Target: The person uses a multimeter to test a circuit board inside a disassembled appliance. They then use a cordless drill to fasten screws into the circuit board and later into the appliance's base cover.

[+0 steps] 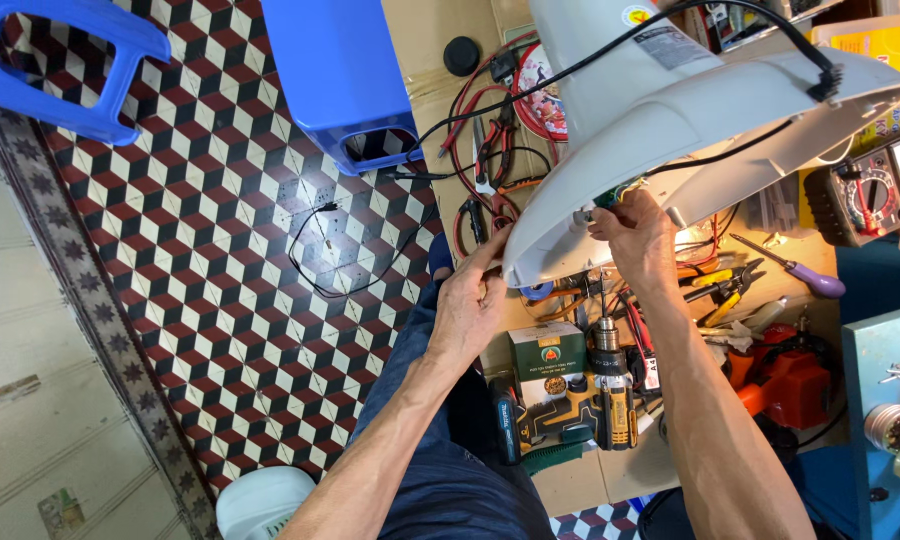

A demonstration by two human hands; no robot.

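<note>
Both forearms rise from the lap toward a large white plastic appliance housing (690, 120) held over the cluttered workbench (570, 480). Left hand (467, 305) presses spread fingers against its lower rim, steadying it. Right hand (638, 232) pinches the green wiring (610, 197) at the opening. Judged step: work on the internal wiring; the next move calls for a steady housing. Its long axis runs lower-left to upper-right, open side facing the person.
</note>
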